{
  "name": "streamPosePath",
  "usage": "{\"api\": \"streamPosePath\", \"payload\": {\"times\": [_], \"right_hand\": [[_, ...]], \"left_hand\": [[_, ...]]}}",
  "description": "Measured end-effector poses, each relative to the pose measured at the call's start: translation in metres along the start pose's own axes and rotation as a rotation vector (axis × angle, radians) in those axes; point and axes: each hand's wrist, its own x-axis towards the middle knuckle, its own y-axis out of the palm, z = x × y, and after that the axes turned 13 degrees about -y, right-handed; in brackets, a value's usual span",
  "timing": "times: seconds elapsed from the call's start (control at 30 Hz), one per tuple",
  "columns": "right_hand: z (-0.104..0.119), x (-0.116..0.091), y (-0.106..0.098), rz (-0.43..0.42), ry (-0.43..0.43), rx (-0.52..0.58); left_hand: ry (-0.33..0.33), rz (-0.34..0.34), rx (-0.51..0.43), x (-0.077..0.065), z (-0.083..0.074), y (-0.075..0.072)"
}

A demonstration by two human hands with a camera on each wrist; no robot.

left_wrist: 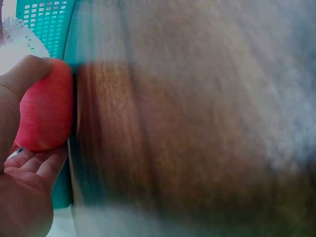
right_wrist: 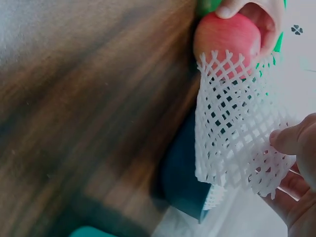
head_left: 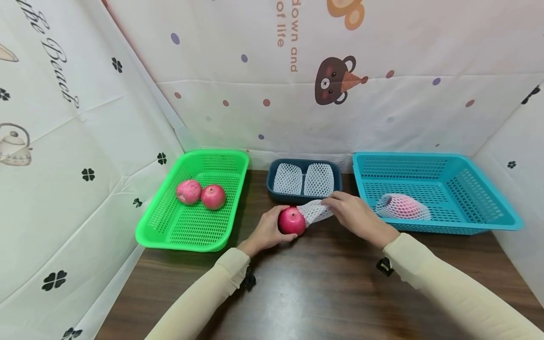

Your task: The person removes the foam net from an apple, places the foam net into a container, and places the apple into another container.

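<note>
Across the back of the tabletop (head_left: 297, 293) stand a left basket (head_left: 195, 227), a middle tray (head_left: 293, 197) and a right basket (head_left: 459, 198). Two apples (head_left: 213, 197) lie side by side in the left basket, two foam sleeves (head_left: 318, 179) in the tray, and a sleeved fruit (head_left: 405, 207) near the right basket's front wall. Before the tray, an apple (head_left: 292, 221) sits between the left hand (head_left: 267, 229) and a foam net (head_left: 314, 211), the right hand (head_left: 354, 217) at its far end.

The tabletop (head_left: 323, 297) is viewed forward and downward from the head. Close wrist views are turned toward the blue basket (head_left: 450, 229) (left) and green basket (head_left: 178, 245) (right); red fruit (right_wrist: 224, 39) and white net (right_wrist: 237, 123) are shared by both.
</note>
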Motion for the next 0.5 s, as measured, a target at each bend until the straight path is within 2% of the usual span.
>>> {"api": "streamPosePath", "payload": {"times": [0.17,0.5], "right_hand": [[-0.003,0.005,-0.009,-0.006,-0.034,-0.015],[-0.007,0.023,-0.034,0.039,-0.081,-0.023]], "left_hand": [[0.02,-0.007,-0.004,0.001,0.002,-0.001],[0.036,-0.008,-0.005,-0.001,0.002,-0.001]]}}
